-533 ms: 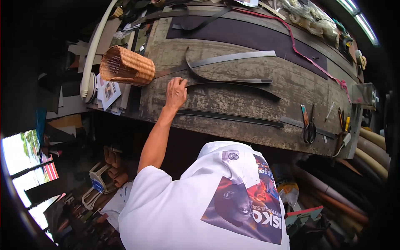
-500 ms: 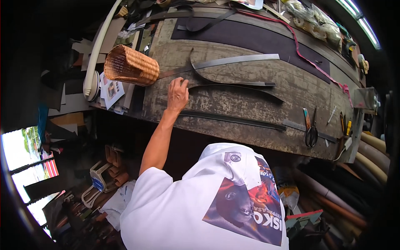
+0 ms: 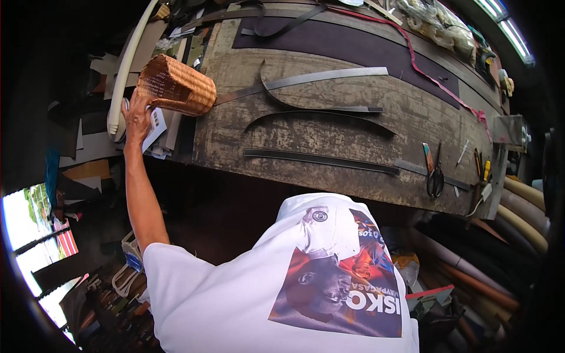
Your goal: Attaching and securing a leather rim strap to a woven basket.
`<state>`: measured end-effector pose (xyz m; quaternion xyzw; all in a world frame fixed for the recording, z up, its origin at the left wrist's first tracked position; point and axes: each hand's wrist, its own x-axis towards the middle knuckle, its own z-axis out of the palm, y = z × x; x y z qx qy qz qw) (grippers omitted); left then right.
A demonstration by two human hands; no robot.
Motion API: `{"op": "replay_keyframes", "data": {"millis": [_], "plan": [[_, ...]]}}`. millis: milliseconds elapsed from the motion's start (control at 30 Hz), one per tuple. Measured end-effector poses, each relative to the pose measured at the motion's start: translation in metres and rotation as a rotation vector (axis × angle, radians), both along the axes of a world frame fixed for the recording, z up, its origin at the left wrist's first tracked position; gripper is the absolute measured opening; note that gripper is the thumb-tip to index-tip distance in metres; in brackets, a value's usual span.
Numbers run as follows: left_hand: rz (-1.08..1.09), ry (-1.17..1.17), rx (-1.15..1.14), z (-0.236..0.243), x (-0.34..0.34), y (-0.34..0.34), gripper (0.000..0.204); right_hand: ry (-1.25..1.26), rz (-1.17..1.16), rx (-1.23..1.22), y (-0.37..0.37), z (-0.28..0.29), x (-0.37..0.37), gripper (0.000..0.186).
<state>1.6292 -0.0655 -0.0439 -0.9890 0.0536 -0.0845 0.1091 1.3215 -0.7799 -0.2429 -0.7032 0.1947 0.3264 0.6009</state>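
Observation:
My left hand [image 3: 138, 115] is at the left rim of an orange-brown wicker basket [image 3: 197, 94] lying on its side, its fingers curled against the rim; some fingertips are hard to make out. The basket rests at the left of the worn wooden bench [image 3: 223, 141], by printed sheets [image 3: 156, 132] and a long cream roll [image 3: 122, 76]. To its right lie dark and silvery strips [image 3: 329, 75], a straight dark strip [image 3: 318, 162] and a dark purple sheet [image 3: 353, 47]. My right hand is not in view, below a white shirt with a printed picture.
A pink ribbon [image 3: 412, 59] runs across the back. Scissors [image 3: 434, 179], a yellow-handled tool [image 3: 487, 170] and a metal box [image 3: 509, 130] are at the right. Rolls of material [image 3: 521, 229] stand below right; scraps and bagged items crowd the bench's edges.
My left hand has moved up and left from the strips on the bench to the basket's rim. The basket's rim end has shifted very slightly.

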Motion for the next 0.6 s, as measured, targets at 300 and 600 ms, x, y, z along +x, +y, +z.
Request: {"op": "replay_keyframes", "data": {"millis": [300, 600], "plan": [[-0.148, -0.159, -0.486, 0.139, -0.004, -0.142, 0.036, 0.224, -0.233, -0.128, -0.043, 0.035, -0.087, 0.035], [-0.079, -0.006, -1.026, 0.152, -0.069, -0.261, 0.043, 0.168, -0.394, 0.003, -0.068, 0.009, -0.065, 0.052]]}}
